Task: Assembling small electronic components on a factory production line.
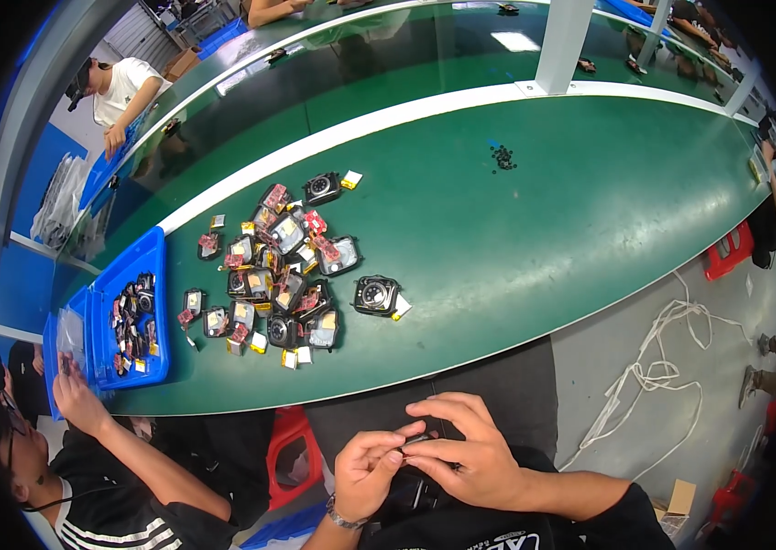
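Close to my body, below the table's near edge, my left hand and my right hand meet around a small black piece. Fingertips of both hands pinch it, and they cover most of it, so its exact kind is hidden. On the green table ahead lies a heap of opened black device cases with red circuit boards and flat silver-yellow batteries. One case with a round dial lies at the heap's right side, nearest my hands.
A blue bin with similar parts stands at the table's left end, where another person's hand reaches. Small black bits lie scattered at the far side. A metal post rises from the white rail. White cable tangles on the floor.
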Motion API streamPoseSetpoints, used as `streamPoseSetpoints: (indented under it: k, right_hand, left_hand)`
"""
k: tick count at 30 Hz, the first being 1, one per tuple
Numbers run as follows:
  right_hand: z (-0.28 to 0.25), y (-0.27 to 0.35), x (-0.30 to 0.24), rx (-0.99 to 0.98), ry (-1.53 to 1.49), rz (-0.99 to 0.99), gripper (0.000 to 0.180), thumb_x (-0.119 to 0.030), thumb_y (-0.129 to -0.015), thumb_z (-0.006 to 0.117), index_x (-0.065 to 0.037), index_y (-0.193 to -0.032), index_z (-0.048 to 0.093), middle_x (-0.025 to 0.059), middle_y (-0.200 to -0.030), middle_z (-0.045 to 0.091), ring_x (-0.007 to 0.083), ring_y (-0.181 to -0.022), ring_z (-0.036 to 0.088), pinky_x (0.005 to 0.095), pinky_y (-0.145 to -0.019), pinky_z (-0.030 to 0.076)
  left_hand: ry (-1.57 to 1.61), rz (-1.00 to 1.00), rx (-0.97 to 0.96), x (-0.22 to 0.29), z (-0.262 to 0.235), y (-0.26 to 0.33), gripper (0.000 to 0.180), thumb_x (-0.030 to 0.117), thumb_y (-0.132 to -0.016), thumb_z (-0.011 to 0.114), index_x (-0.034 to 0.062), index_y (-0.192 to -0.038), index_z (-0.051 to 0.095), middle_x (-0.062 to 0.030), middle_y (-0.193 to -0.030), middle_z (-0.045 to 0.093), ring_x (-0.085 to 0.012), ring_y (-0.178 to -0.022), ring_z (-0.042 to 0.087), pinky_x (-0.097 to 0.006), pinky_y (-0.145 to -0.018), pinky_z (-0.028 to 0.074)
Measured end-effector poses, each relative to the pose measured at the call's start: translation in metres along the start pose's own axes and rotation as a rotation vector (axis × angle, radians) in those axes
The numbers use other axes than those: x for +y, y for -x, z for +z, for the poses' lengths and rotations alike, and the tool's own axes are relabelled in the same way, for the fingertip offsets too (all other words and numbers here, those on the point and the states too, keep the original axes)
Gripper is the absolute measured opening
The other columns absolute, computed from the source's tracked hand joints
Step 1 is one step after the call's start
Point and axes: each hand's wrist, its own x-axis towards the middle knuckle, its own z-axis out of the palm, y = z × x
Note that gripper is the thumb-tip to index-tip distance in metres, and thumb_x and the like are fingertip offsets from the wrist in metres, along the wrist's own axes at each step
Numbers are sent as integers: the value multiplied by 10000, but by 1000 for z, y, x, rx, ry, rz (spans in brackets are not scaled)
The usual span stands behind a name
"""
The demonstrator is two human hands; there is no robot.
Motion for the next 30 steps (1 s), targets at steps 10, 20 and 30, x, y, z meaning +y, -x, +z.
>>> streamPoseSetpoints:
  k: [10, 20, 30]
  right_hand:
    - [-4, -3, 5, -53, 32, -58, 166, -100, -815, 809, -38, -958, 752, 95, -1300, 625, 338, -1238, 550, 419, -982, 501]
    - [-3, -3, 7, -43, -42, -44, 167, -75, -818, 795, -38, -973, 745, 100, -1288, 633, 344, -1233, 554, 424, -976, 507]
    - [-2, -4, 6, -11, 67, -101, 162, -62, -800, 794, -53, -954, 743, 104, -1272, 638, 341, -1228, 563, 421, -971, 506]
  left_hand:
    - [68, 27, -15, -5, -3, -3, 211, -26, -1017, 576, -55, -1225, 547, -337, -1357, 585, -350, -1221, 642, -426, -997, 577]
    - [61, 18, 7, -6, -3, -2, 199, -56, -1006, 576, -61, -1203, 554, -333, -1341, 598, -353, -1212, 649, -426, -1002, 575]
    - [104, 36, 6, -6, -4, -3, 202, -54, -1004, 581, -52, -1204, 551, -326, -1343, 601, -351, -1217, 646, -430, -1006, 570]
